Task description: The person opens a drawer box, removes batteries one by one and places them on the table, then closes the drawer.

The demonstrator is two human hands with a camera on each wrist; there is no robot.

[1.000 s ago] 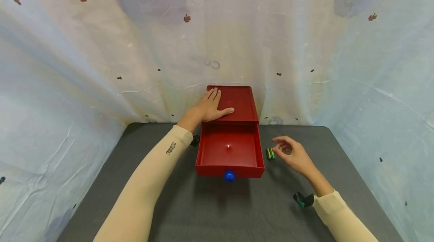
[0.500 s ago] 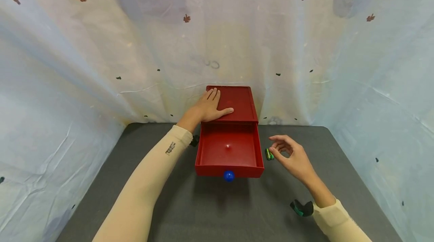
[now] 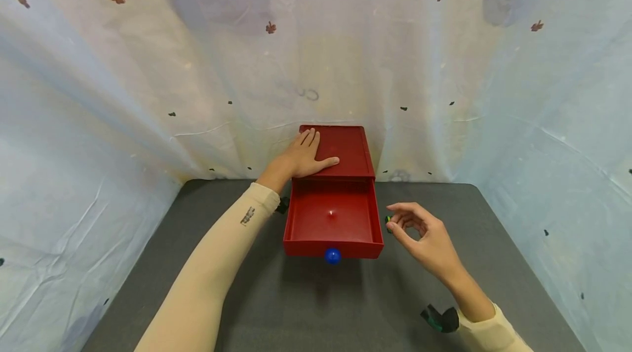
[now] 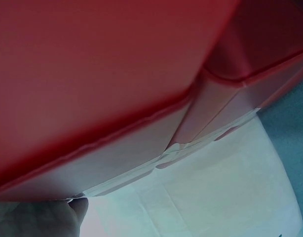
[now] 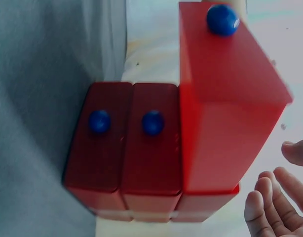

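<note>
Red cabinet bears the splayed left hand; right hand gapes.

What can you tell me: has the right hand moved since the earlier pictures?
Yes. In the head view, the right hand has shifted slightly down the picture, and its fingers have come closer to the open red drawer.

Cream slvs (dk print), prob. blk strap
</note>
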